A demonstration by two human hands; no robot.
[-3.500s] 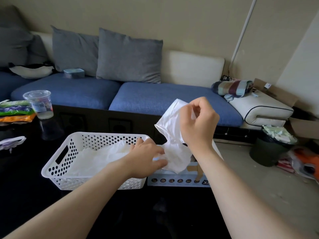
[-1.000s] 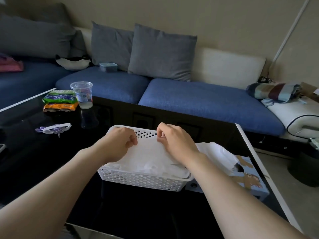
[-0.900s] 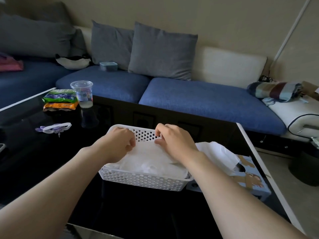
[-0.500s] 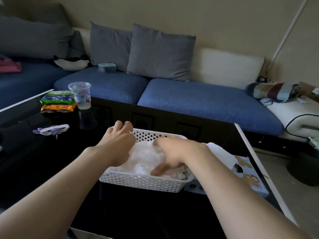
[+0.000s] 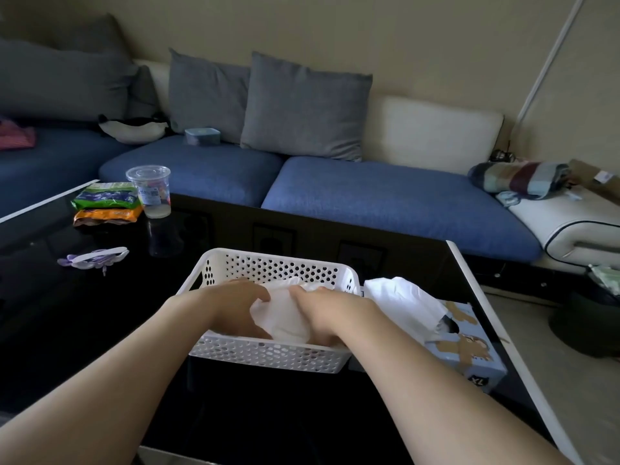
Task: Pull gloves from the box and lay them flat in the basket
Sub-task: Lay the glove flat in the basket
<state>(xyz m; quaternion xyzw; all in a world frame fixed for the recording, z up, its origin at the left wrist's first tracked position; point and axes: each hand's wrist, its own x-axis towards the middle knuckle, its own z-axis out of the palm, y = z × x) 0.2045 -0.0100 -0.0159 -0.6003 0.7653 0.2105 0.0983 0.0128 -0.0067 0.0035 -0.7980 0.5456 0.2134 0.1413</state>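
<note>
- Black glossy table [image 5: 84, 313] is carrying a white perforated basket [image 5: 278, 266]; blue sofa [image 5: 385, 196] is sitting at 12 o'clock
- left hand [image 5: 231, 310] and right hand [image 5: 322, 313] are pressing, fingers spread, on white gloves [image 5: 281, 317] inside the basket
- glove box [image 5: 466, 344] is lying at the basket's 3 o'clock, touching it; one glove [image 5: 402, 300] is poking out

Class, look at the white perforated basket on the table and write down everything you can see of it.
The white perforated plastic basket is rectangular, with round holes across its walls, a smooth rolled rim and a slot handle at its left end. It stands upright on the glossy black table, just left of the blue cardboard glove box. Thin white plastic gloves lie inside. The left hand and right hand both reach in, pressing on the gloves.
</note>
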